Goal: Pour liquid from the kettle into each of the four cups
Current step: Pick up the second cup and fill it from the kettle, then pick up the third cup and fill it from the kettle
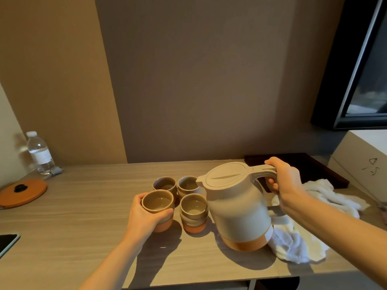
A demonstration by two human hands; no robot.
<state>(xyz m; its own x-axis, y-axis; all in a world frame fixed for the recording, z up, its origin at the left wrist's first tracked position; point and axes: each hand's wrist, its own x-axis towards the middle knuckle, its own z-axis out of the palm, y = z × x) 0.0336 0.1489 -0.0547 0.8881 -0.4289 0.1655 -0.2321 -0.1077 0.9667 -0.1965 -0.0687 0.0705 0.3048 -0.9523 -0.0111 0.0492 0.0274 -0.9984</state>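
Kettle (236, 208): beige with an orange base, upright on the table (83, 237), lid closed, beside the four cups.
Right hand (282, 181): fingers wrapped round the kettle's handle.
Left hand (146, 216): grips the front-left cup (158, 208), left of the kettle.
Other cups (193, 212): three, grouped by the spout.
Writing: bottle (39, 153) label, far left of the kettle, unreadable; box (360, 162) shows a dark scribble.
Cut off: phone (7, 243) at the frame's left edge.
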